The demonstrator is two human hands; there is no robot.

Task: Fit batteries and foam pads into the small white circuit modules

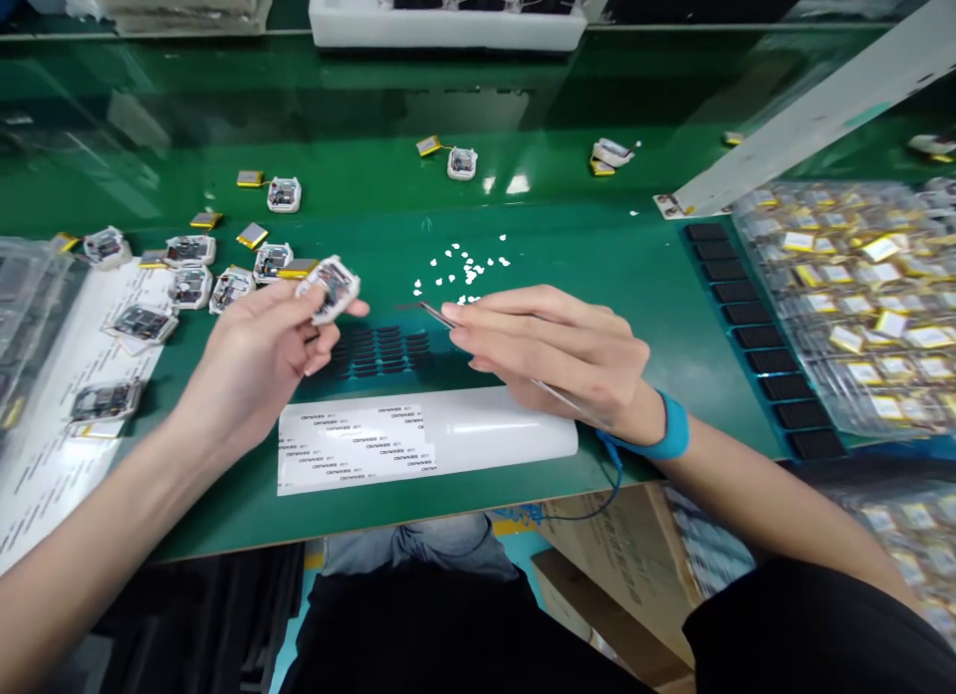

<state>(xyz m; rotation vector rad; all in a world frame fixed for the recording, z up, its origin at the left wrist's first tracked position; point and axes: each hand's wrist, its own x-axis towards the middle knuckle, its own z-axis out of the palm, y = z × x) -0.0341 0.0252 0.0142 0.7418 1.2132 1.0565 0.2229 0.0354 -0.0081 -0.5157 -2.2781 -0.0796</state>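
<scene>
My left hand (258,360) is closed on a small white device housing (333,289) with its circuit board exposed, tilted above the bench. A yellow-edged battery (298,269) is beside that housing. Between the fingers of my right hand (560,350) are metal tweezers (435,314), pointing left toward the housing but apart from it. Something thin and dark (407,306) shows at their tips, too small to name surely. Below the tips lie rows of small black strips (389,351) on a blue sheet. Small white pieces (470,272) are scattered just behind. A blue wrist strap (674,425) circles my right wrist.
Several open housings (190,287) with batteries sit at left, some on a printed sheet (82,375). Nearest me lies a curled white backing sheet (358,445). Black pads (751,314) line the right, beside trays of batteries (858,276). A white post (807,107) slants behind.
</scene>
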